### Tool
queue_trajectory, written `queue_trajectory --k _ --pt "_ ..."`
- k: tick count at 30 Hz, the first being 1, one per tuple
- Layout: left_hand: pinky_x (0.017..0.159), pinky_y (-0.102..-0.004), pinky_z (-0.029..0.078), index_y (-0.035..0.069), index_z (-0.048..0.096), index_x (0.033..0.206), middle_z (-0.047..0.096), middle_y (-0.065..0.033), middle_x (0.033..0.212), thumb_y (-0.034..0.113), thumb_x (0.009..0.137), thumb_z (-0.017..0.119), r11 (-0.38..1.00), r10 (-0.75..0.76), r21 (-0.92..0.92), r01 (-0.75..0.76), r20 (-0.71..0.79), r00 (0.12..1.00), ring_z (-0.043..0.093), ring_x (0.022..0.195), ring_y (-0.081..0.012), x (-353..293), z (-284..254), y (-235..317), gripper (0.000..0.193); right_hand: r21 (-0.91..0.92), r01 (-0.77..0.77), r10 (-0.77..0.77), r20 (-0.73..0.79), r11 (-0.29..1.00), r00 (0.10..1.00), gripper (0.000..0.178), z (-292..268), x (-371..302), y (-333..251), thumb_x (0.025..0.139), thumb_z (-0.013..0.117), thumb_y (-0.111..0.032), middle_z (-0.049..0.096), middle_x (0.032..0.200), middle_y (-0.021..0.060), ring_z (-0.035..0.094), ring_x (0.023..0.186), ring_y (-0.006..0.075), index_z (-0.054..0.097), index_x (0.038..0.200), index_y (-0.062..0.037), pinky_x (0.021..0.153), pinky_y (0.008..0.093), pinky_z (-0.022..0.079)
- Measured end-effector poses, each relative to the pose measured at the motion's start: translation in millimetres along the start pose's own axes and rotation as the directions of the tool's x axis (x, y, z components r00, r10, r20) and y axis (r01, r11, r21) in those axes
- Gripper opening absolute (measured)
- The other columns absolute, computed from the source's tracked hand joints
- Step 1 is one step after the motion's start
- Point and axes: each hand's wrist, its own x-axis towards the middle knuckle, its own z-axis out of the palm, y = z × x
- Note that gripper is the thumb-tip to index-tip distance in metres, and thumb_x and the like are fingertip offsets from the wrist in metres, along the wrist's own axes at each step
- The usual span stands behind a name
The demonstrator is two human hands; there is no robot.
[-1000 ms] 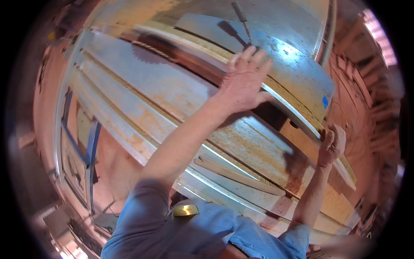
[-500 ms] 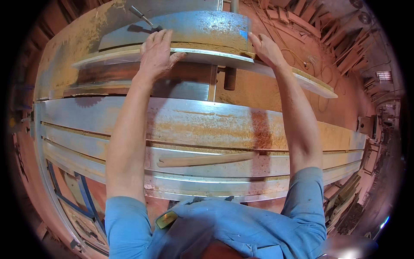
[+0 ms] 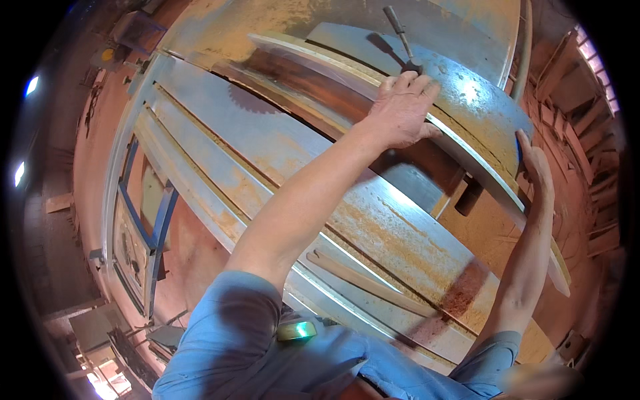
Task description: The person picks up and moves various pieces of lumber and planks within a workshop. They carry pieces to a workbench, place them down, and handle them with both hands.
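A long, pale straight bar with a bright metal edge [image 3: 460,143] stands on edge across a dusty saw table, running from far left to near right. My left hand [image 3: 403,110] is closed over it, fingers over the top and thumb on the near side. Behind the bar lies a flat grey metal plate [image 3: 460,83], thick with sawdust along the bar. From the plate rises a lever with a grey grip [image 3: 393,19], just beyond my left fingers. My right hand [image 3: 535,163] rests by the plate's right end, with fingers stretched along that edge; some are hidden.
A thin wooden stick [image 3: 370,283] lies on the grooved metal table [image 3: 393,223] near my body. The toothed round outline of a saw blade [image 3: 250,99] shows at the far left. A blue metal frame [image 3: 158,227] stands below left, and wood offcuts [image 3: 597,180] are stacked at right.
My view has turned and shifted left, so the table now slants down to the right. Both hands stay at the bar and plate, in much the same places.
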Motion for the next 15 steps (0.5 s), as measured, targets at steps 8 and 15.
queue_trajectory --k 8,15 --pt "0.096 -0.0466 0.042 0.003 0.059 0.116 0.059 -0.0131 0.113 0.027 0.078 0.075 0.964 0.247 0.120 -0.235 -0.095 0.964 0.053 0.111 -0.0344 -2.3 -19.3 -59.0 0.047 0.102 0.086 -0.074 -0.116 0.991 0.991 0.082 13.5 14.9 31.8 0.086 0.047 -0.073 0.047 0.052 0.0077 0.047 0.049 0.0199 0.054 0.055 0.0026 0.051 0.0340 0.036" --pt "0.072 -0.0409 0.048 0.009 0.062 0.089 0.059 -0.0088 0.084 0.025 0.080 0.073 0.952 0.201 0.228 -0.205 0.040 0.979 0.059 0.087 -0.0302 -5.1 -46.5 -110.1 0.022 0.109 0.197 -0.189 -0.075 0.974 0.979 0.086 19.3 27.4 37.9 0.086 0.047 -0.072 0.056 0.060 0.0158 0.056 0.062 0.0277 0.063 0.072 0.0107 0.063 0.0407 0.042"
